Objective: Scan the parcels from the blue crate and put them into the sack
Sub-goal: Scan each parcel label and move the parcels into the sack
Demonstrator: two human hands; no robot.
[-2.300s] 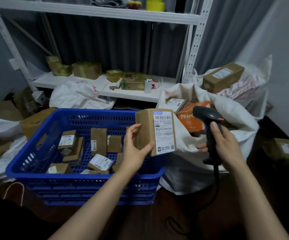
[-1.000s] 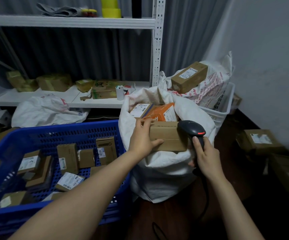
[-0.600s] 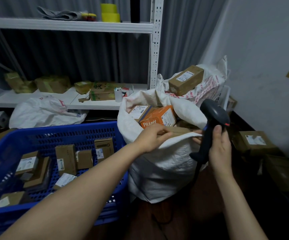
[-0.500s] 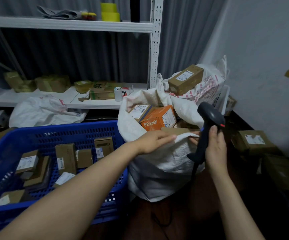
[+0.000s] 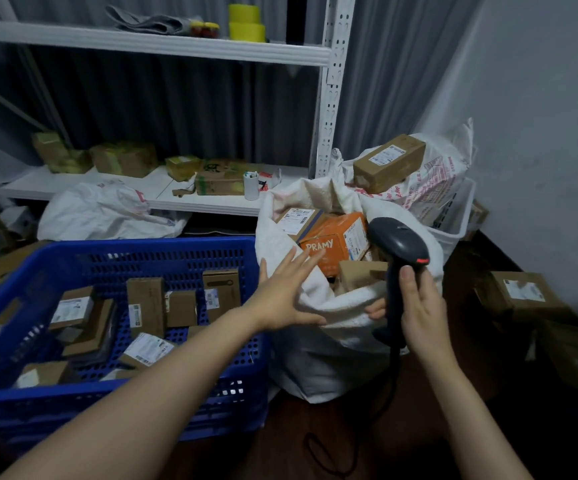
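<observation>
Fingers (image 5: 303,263) of the left hand (image 5: 285,297) are spread wide and hold nothing; they hang over the near edge of the big white woven sack (image 5: 318,355). Whether they touch the cloth is hard to tell.

Biggest thing to go for next, I think, is the big blue plastic crate with holes (image 5: 190,261), just left of the sack. Many small brown cardboard parcels (image 5: 145,306) lie inside. Pick one whose white label faces up (that makes scanning easy), then turn the label toward the scanner.

Inside the sack sit an orange box (image 5: 337,244) and a small plain brown box (image 5: 353,277).

Right hand (image 5: 419,310) is wrapped tight around the handle of the dark grey handheld scanner (image 5: 398,244), which stands up by the sack's mouth.
</observation>
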